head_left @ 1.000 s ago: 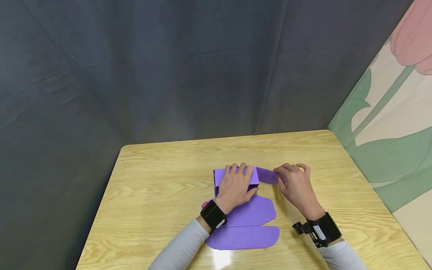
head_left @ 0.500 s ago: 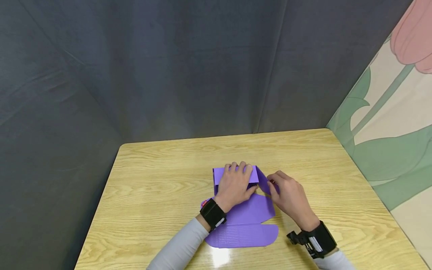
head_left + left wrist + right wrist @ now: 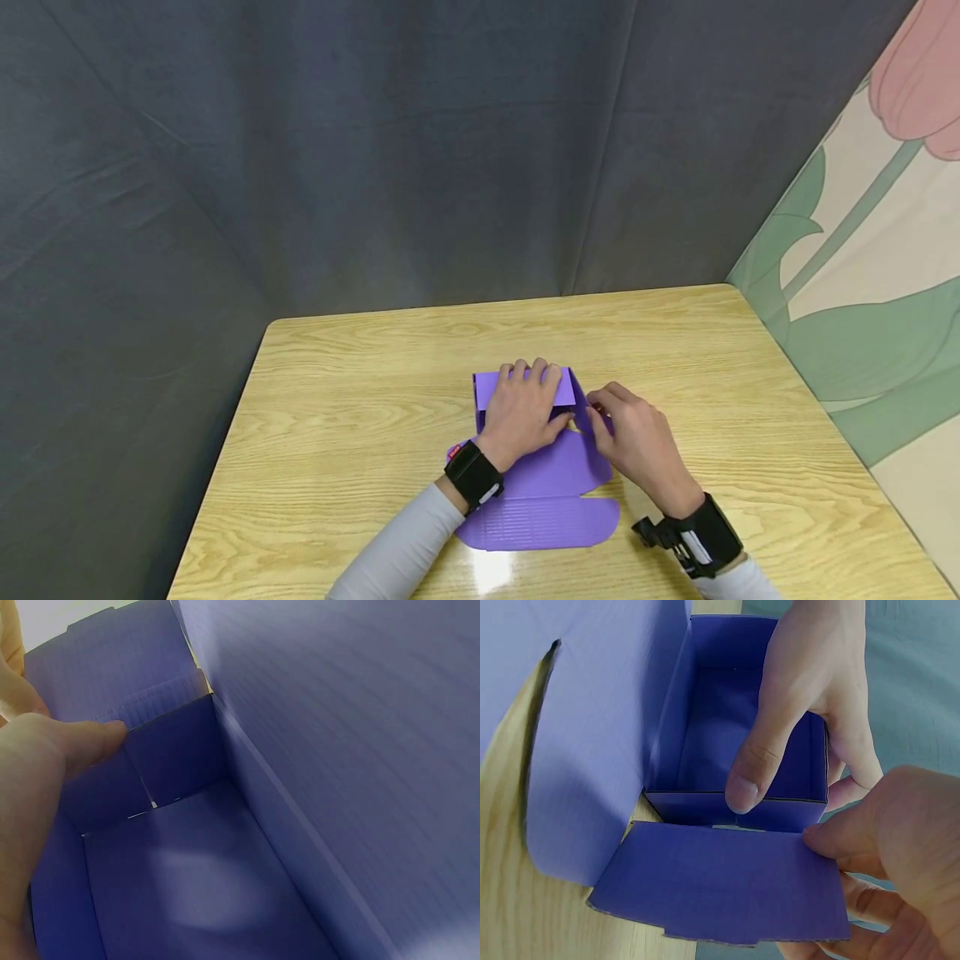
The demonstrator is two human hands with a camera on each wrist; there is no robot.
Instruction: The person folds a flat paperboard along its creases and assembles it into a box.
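A purple cardboard box (image 3: 486, 398) lies partly folded on the table, its hollow facing the person. My left hand (image 3: 517, 421) grips it, several fingers over the upper wall. Its thumb (image 3: 748, 776) hooks over the rim of the right end wall. My right hand (image 3: 641, 442) pinches the side flap (image 3: 720, 877) between thumb and fingers. That flap, with a small tab on its edge, slants out from the end wall. Toward the person spreads the purple lid panel (image 3: 551, 521) with rounded corners. In the left wrist view the box floor (image 3: 202, 885) is bare.
The wood-grain table (image 3: 345, 400) extends around the box on all sides. Behind it hangs a dark curtain (image 3: 450, 167). A flower-patterned cloth (image 3: 885, 317) borders the right side. Black straps with cameras sit on both wrists.
The right hand has swung the side flap from pointing out to the right toward the person and closer to the box. The left hand has stayed in place on the box.
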